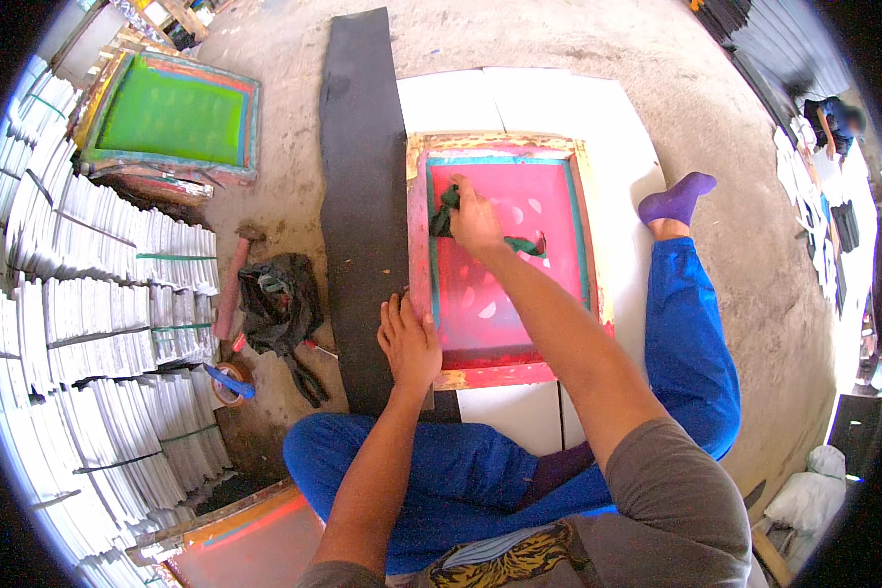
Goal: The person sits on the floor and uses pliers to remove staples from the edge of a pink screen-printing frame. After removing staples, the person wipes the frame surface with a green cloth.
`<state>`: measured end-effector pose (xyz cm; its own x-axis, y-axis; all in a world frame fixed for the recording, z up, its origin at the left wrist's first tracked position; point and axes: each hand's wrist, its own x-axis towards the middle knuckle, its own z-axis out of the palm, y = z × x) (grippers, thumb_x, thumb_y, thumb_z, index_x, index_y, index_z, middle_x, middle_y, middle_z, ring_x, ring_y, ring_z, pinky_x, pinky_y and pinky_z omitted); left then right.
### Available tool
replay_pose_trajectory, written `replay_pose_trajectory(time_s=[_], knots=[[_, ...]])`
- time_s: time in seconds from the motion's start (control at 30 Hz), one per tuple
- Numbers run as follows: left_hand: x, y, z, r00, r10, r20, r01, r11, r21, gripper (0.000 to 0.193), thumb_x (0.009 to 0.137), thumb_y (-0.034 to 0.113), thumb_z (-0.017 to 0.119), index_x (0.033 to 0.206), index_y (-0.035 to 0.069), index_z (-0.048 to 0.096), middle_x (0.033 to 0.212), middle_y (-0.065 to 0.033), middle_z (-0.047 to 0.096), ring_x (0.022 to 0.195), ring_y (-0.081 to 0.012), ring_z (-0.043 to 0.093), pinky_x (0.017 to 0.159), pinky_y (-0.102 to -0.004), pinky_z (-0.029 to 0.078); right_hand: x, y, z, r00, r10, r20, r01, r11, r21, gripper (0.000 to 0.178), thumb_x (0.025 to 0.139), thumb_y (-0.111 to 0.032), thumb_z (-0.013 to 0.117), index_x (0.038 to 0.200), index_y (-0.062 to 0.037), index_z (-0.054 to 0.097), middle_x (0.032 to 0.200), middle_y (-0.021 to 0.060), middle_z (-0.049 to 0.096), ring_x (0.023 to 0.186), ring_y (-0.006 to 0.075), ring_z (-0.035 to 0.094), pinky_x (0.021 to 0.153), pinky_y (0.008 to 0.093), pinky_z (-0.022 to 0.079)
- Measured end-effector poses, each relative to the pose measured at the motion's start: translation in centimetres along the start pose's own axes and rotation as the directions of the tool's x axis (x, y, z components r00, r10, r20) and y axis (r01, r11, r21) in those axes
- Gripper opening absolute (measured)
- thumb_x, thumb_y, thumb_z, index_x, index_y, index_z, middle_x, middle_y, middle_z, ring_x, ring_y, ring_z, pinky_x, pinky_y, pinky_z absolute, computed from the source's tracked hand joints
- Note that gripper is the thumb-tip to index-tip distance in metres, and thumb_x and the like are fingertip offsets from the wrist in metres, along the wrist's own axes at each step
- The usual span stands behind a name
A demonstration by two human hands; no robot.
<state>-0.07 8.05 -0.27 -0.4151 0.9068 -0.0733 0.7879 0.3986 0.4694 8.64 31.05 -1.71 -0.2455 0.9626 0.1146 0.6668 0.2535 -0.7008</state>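
A wooden screen-printing frame (593, 186) lies flat in front of me, with pink mesh (537, 191) edged by a teal border and several pale half-round marks on it. My right hand (476, 218) is closed on a dark green cloth (445, 214) and presses it against the mesh near the upper left corner. Part of a similar dark green cloth strip (529, 245) shows beyond my wrist. At the frame's lower left side my left hand (409, 338) lies with fingers apart, across the wooden rail and a black strip (363, 216); nothing shows in it.
White panels (612, 127) lie under the frame. Tied paper stacks (98, 304) line the left. Nearby are a black plastic bag (282, 294), a tape roll (231, 384), a green screen (176, 113) and an orange-edged screen (255, 539). A person (833, 127) is far right.
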Motion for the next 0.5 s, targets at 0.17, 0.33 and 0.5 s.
replay_pose_trajectory(time_s=[0.17, 0.33, 0.5], knots=[[-0.2, -0.4, 0.1, 1.000, -0.019, -0.004, 0.019, 1.000, 0.012, 0.057, 0.100, 0.030, 0.046, 0.148, 0.002, 0.034, 0.154, -0.0222, 0.033, 0.146, -0.0409, 0.024, 0.115, -0.0562, 0.022, -1.2, -1.1, 0.3, 0.980, -0.081, -0.182, 0.044, 0.979, -0.200, 0.027, 0.081, -0.001, 0.061, 0.106, -0.0047, 0.067, 0.104, 0.0203, 0.063, 0.099, 0.0413, 0.063, 0.086, 0.0503, 0.053], [0.1, 0.0, 0.4, 1.000, 0.001, -0.008, -0.001, 1.000, 0.011, 0.056, 0.100, 0.030, 0.046, 0.148, 0.003, 0.034, 0.154, -0.0222, 0.033, 0.146, -0.0410, 0.025, 0.115, -0.0565, 0.022, -1.8, 0.0, 1.2, 0.944, -0.306, 0.120, 0.324, 0.929, -0.177, 0.028, 0.075, -0.001, 0.062, 0.103, -0.0027, 0.069, 0.102, 0.0183, 0.062, 0.099, 0.0387, 0.062, 0.086, 0.0480, 0.054], [-0.1, -0.3, 0.2, 1.000, -0.016, -0.001, 0.016, 1.000, 0.010, 0.056, 0.100, 0.030, 0.046, 0.148, 0.004, 0.034, 0.154, -0.0218, 0.033, 0.146, -0.0403, 0.024, 0.115, -0.0569, 0.021, -4.4, 1.2, -1.8, 0.720, -0.540, 0.436, 0.606, 0.795, -0.015, 0.020, 0.086, -0.008, 0.055, 0.100, -0.0032, 0.068, 0.107, 0.0175, 0.062, 0.101, 0.0379, 0.064, 0.085, 0.0478, 0.055]])
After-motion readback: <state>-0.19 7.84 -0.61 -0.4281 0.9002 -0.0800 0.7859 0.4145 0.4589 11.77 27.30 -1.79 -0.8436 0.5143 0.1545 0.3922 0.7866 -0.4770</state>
